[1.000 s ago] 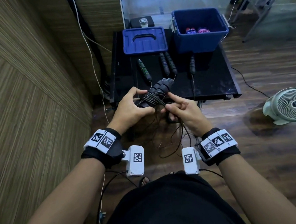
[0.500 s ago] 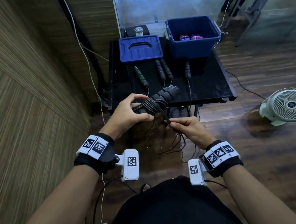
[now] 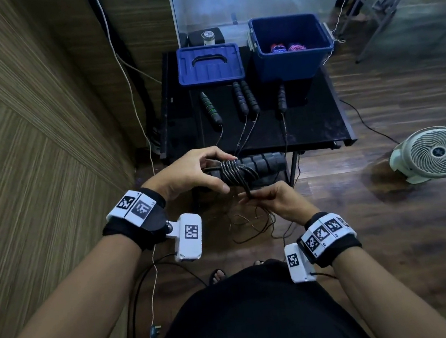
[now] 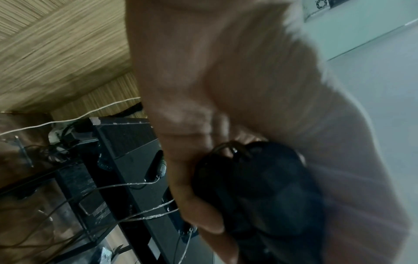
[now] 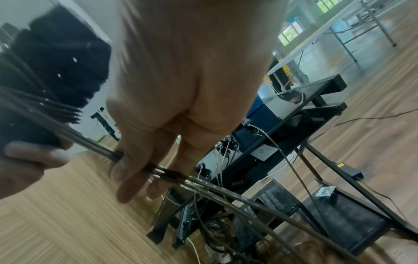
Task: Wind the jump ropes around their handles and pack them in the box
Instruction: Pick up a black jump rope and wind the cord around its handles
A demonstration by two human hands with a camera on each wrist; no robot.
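A black table point(image 3: 310, 129) stands against the wall, and on its far edge sit an open blue box point(image 3: 294, 61) holding two wound red-and-blue ropes point(image 3: 286, 47) and, to its left, the box's blue lid point(image 3: 209, 64) lying flat. In front of these, four black jump rope handles point(image 3: 246, 97) lie on the tabletop, their thin cords trailing off the near edge. A white fan point(image 3: 435, 153) rests on the wooden floor to the right. Below the table edge, the left hand point(image 3: 191, 173) grips a pair of black handles point(image 3: 258, 165) with fingers curled round them, cord coiled about their middle. The right hand point(image 3: 274, 201) pinches the loose cord point(image 5: 172, 174) just beneath the coil.
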